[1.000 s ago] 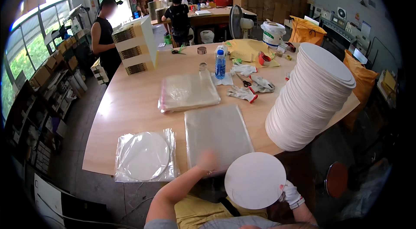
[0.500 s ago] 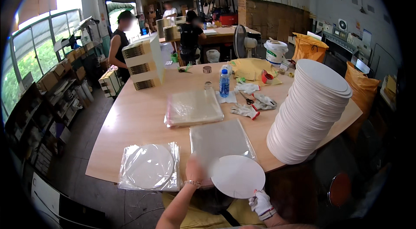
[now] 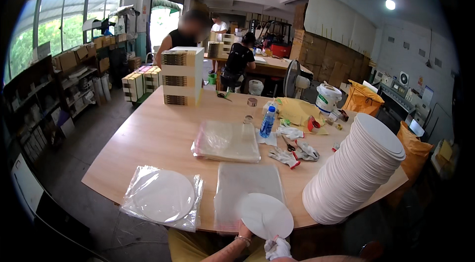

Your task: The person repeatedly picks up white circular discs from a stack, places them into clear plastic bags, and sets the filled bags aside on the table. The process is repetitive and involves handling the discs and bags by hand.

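A thin white round board (image 3: 266, 216) hangs over the table's near edge, overlapping the near right part of a stack of clear plastic bags (image 3: 247, 187). My right hand (image 3: 278, 248), in a white glove, pinches the board's near edge. My bare left hand (image 3: 243, 230) wears a bracelet and is at the board's left near edge; its fingers are hidden, so its grip is unclear. To the left lies another white round board (image 3: 166, 196) inside a clear bag. A tall, leaning stack of such boards (image 3: 346, 173) stands on the right.
Beyond the bags lies another plastic-wrapped pile (image 3: 227, 141). Nearby are a blue-capped bottle (image 3: 267, 122), work gloves (image 3: 284, 157), scissors (image 3: 288, 144), red tape (image 3: 313, 124) and a white bucket (image 3: 328, 97). A block of stacked bundles (image 3: 182, 76) stands far left, a person (image 3: 170, 41) behind it.
My left hand has moved from above the bags down to the board's near left edge. The board remains in my right hand. My view has tilted up, and the person at left leans behind the bundles.
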Demonstrator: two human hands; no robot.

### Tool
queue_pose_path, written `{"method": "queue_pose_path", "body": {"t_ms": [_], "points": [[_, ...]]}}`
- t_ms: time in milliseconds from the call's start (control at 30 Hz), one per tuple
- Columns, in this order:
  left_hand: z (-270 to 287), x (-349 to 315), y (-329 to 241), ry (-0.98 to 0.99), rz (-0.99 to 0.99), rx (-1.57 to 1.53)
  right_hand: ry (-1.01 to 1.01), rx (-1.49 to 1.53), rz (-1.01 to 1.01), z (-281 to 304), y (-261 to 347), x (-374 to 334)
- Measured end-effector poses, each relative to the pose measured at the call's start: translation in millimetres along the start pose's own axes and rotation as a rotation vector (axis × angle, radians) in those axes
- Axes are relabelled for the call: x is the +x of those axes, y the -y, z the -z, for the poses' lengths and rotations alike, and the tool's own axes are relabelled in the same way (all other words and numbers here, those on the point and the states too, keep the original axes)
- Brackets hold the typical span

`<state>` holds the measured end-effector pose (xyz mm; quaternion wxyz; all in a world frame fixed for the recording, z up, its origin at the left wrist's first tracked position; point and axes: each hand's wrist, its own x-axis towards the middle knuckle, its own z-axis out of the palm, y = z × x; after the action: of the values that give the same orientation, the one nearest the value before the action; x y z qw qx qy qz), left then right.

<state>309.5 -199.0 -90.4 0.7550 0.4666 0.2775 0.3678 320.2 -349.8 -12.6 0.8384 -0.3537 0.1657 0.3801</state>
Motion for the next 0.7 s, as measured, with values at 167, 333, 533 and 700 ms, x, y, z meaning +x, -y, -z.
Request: {"method": "queue_pose_path", "body": {"t_ms": [167,333,533,700], "points": [[17.4,-15.9,100.4,0.231,0.308,-0.211,0.014,-0.045,0.016,-9.1,-12.7,-3.6],[41.9,-77.1,137.5,0.219,0.381,-0.181,0.033,-0.101,0.150,-35.1,-31.8,-31.5],[60.9,-92.8,128.0,0.162,0.518,-0.307,0.289,-0.115,-0.103,-17.5,-31.8,17.4],[72.5,-83.4,120.2,0.235,0.545,-0.203,0.227,-0.230,-0.144,-28.4,-37.5,36.4]]}}
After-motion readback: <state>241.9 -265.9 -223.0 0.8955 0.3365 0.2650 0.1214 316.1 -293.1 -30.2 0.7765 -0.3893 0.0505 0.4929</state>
